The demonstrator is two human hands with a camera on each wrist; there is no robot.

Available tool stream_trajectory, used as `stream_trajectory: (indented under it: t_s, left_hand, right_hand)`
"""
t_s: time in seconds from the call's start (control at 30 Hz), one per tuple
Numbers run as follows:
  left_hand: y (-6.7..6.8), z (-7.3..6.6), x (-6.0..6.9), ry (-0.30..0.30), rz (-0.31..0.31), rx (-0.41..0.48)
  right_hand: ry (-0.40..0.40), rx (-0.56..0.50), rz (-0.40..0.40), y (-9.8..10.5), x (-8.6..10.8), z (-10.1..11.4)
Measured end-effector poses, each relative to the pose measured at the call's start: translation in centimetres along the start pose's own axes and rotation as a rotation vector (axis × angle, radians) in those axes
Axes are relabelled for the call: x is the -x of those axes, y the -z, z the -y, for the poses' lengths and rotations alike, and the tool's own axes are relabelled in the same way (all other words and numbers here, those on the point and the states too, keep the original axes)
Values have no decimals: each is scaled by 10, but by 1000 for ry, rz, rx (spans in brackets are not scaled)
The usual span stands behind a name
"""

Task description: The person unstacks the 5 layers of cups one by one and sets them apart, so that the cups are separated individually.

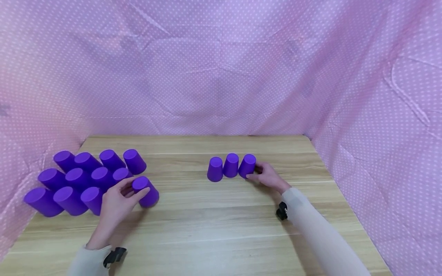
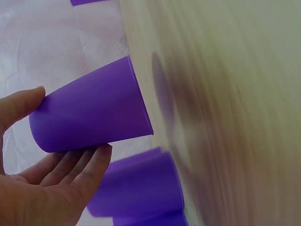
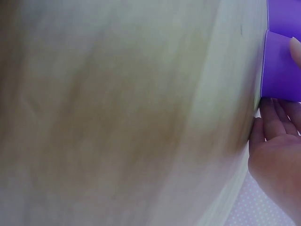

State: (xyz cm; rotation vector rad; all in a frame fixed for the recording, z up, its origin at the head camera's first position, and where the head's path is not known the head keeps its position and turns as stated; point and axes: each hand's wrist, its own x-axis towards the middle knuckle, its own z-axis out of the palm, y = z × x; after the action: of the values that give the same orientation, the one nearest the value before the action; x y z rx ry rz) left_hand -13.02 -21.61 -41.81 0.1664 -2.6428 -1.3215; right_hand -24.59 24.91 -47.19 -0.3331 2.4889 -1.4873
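Note:
My left hand (image 1: 116, 202) holds an upside-down purple cup (image 1: 149, 195) between thumb and fingers, at the right side of a group of similar cups (image 1: 71, 201). In the left wrist view, the held cup (image 2: 89, 110) is slightly off the tabletop, its rim apart from its shadow. Farther right, my right hand (image 1: 268, 177) grips the rightmost cup (image 1: 247, 166) of three inverted purple cups standing in a short row. The middle cup (image 1: 231, 166) and the left cup (image 1: 215, 170) of that row stand beside it. In the right wrist view, fingers and thumb lie around the cup (image 3: 282, 68).
The cups stand on a light wood-grain table (image 1: 193, 230). Pink dotted cloth (image 1: 221, 84) hangs behind the table and along both sides. A black strap piece (image 1: 114, 257) is on the left wrist, another black piece (image 1: 281, 211) on the right.

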Motion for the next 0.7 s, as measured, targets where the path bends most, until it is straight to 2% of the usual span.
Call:
stream_trajectory:
  t_s: [0.33, 0.57, 0.7]
  left_hand:
    - [19, 9, 11, 20, -79, -75]
    - [29, 19, 14, 2, -135, -169]
    - [34, 24, 15, 12, -139, -194]
  right_hand:
    - [-17, -2, 4, 0, 1, 3]
    - [-11, -12, -1, -1, 0, 2]
    - [-13, -5, -1, -1, 1, 3]
